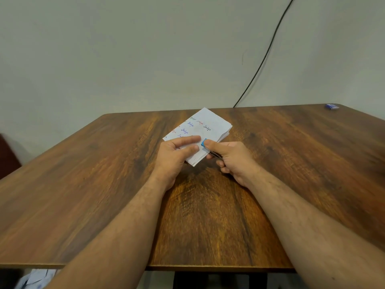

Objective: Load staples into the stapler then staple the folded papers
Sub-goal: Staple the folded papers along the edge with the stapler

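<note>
Counter [87, 184]: I see a wood-grain top carrying everything; a black cable [264, 57] drops down the wall behind it.
Folded papers [205, 127]: I see them lying near the middle of the counter, long axis running from near me away and to the right, handwriting facing up.
Left hand [177, 152]: I have it resting on the near-left part of the papers, fingers fairly straight, pinning them down, gripping nothing.
Right hand [231, 158]: it is curled round the stapler, thumb on top.
Stapler [205, 142]: only its blue nose and a strip of metal show; it sits at the papers' near right edge, pointing left toward the left hand's fingertips.
Key relation: I judge the nose is already over the edge, so the squeeze belongs to the right hand.
Small blue box [332, 106]: far right corner, well apart.
</note>
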{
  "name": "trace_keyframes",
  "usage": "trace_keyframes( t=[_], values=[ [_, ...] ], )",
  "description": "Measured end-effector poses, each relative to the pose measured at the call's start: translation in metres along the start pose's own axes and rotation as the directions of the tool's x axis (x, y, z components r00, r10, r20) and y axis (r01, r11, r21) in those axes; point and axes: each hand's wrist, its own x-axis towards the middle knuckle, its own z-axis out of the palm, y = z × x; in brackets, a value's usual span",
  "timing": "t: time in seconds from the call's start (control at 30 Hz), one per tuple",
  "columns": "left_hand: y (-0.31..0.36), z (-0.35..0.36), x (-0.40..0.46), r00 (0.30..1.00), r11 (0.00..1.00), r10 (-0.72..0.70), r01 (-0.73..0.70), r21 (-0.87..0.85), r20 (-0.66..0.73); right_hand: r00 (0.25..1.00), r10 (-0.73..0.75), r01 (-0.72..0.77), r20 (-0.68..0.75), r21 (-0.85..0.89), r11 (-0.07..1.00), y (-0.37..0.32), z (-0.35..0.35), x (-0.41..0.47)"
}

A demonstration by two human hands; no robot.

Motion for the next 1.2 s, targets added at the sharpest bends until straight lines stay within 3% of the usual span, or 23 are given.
trace_keyframes(
  t=[0.47,1.2],
  values=[
    [0.0011,0.0025,-0.0019,0.998,0.989,-0.045,0.051,-0.139,0.046,0.999,0.029,-0.03,0.028,0.036,0.999,0.0011,-0.0033,-0.0014],
    [-0.0001,0.0008,0.0005,0.991,0.982,-0.076,0.093,-0.167,0.108,0.999,0.021,-0.022,-0.035,-0.015,1.0,-0.0027,-0.002,-0.0037]
  ],
)
